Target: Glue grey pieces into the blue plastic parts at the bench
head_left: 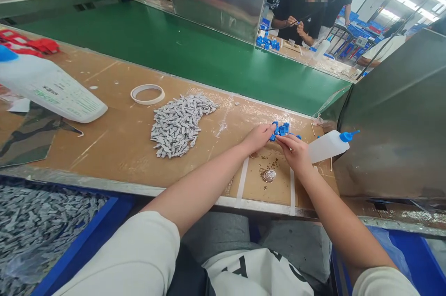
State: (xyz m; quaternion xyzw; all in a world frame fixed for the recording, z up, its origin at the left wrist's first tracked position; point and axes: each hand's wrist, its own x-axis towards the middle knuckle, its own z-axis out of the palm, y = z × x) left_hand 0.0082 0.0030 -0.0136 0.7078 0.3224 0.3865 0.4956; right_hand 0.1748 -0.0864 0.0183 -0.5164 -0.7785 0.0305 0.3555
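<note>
Blue pieces [284, 129], one small cluster on the surface [118, 147]: we have them at the fingertips of our left hand [258, 139] and just beyond those of our right hand [296, 149]. Fingers: drawn in close, though we cannot tell whether they pinch a piece. Also listed: grey pile [181, 121], leftward; blue-tipped bottle [329, 146], beside the right hand.

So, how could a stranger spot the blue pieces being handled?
Find the green belt, then the brown worktop along its near side. There the left hand and right hand reach the blue pieces. Their colour sets them apart from the grey heap to the left.
</note>
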